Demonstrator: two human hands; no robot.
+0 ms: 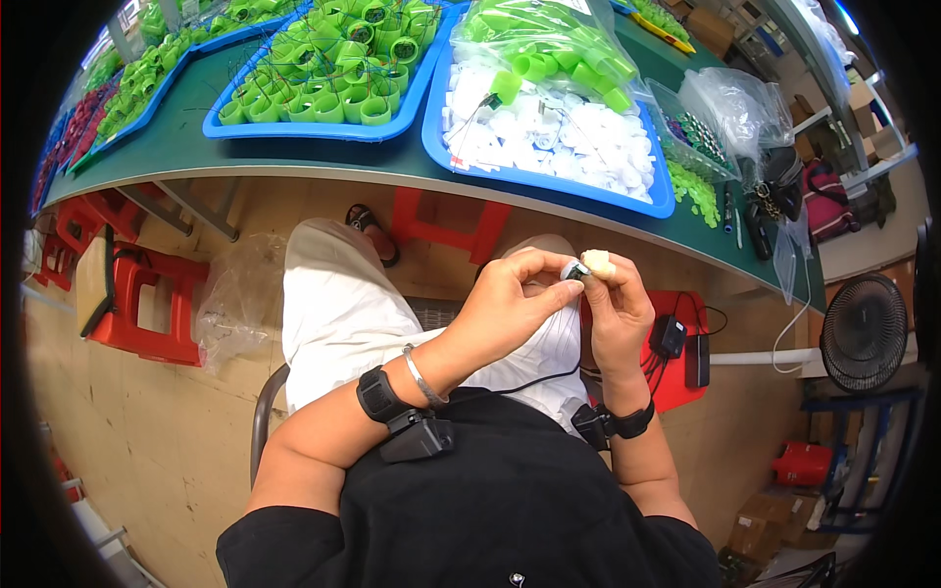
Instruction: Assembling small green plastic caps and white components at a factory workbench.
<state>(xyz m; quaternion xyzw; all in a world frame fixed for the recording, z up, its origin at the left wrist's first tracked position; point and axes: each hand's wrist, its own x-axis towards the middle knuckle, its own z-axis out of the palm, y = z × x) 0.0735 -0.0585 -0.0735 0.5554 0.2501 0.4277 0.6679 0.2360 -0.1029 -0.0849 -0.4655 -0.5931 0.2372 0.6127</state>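
Note:
Above my lap, my left hand (520,299) and my right hand (619,312) meet, fingertips close together. Between them is a small white plastic part (573,269) with something dark, perhaps a little circuit piece, at its edge. My left thumb and forefinger pinch it, and my right thumb and fingers press at its other side. Thin wires seem to hang below it. A cream-coloured wrap, perhaps a finger cover (597,263), sits on a right fingertip. The fingers hide most of the part.
On the green table (382,167), a blue tray (323,135) bears green cylinders with wires; another blue tray (549,192) holds white parts under a bag of green cups (549,39). A clear tray (691,132) and pens (728,211) lie right. Red stools (162,304) and a fan (863,333) flank me.

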